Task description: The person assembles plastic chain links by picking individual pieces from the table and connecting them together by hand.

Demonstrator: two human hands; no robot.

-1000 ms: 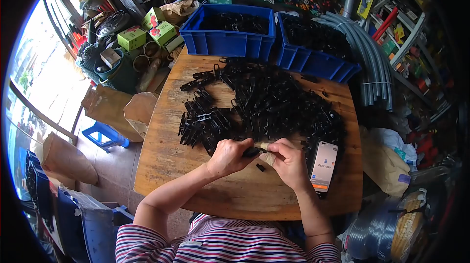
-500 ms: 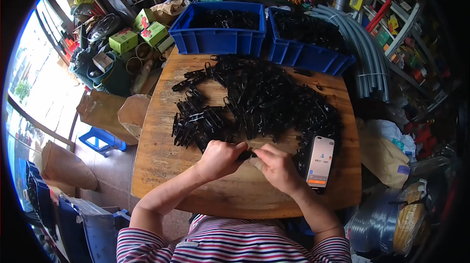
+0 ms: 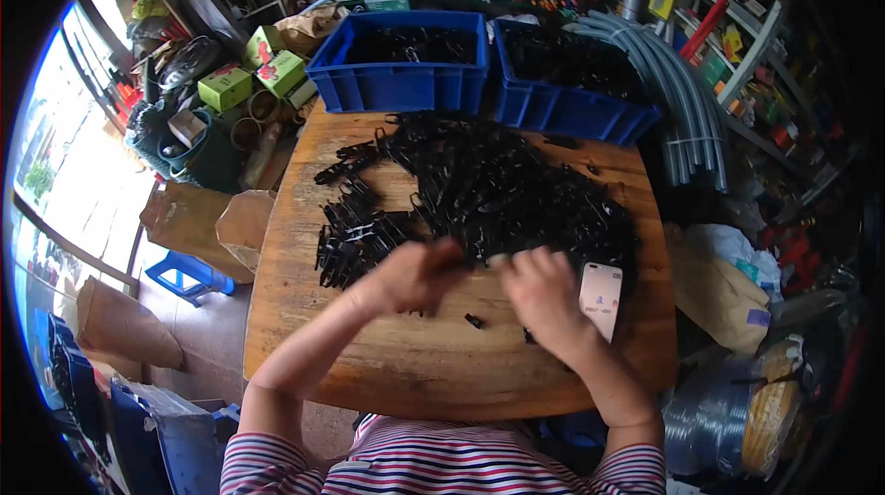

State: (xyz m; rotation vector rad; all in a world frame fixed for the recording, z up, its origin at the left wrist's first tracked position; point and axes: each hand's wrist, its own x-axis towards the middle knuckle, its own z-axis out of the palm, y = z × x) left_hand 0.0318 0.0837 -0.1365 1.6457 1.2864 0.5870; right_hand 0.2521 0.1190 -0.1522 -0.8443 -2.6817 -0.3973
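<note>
My left hand (image 3: 417, 277) is smeared by motion at the near edge of the black parts, its fingers bent; whether anything is in them cannot be made out. To its right, my right hand (image 3: 544, 300) is blurred too, with its fingertips at the front of a large heap of black plastic clip-like parts (image 3: 507, 186). A smaller cluster of the same black parts (image 3: 361, 229) lies to the left, beyond my left hand. One small black piece (image 3: 474, 321) rests alone on the wooden table (image 3: 406, 366), between and nearer than the hands.
A lit phone (image 3: 600, 301) lies right of my right hand. Two blue crates (image 3: 398, 88) (image 3: 567, 114) holding black parts stand along the table's far side. Grey pipes (image 3: 696, 117) curve down at the right. Cardboard (image 3: 194, 223) and a blue stool (image 3: 189, 276) are at the left.
My hands, earlier close together on a small black part, have moved apart and slightly away from my body toward the heap. A small black piece now shows on the table between them.
</note>
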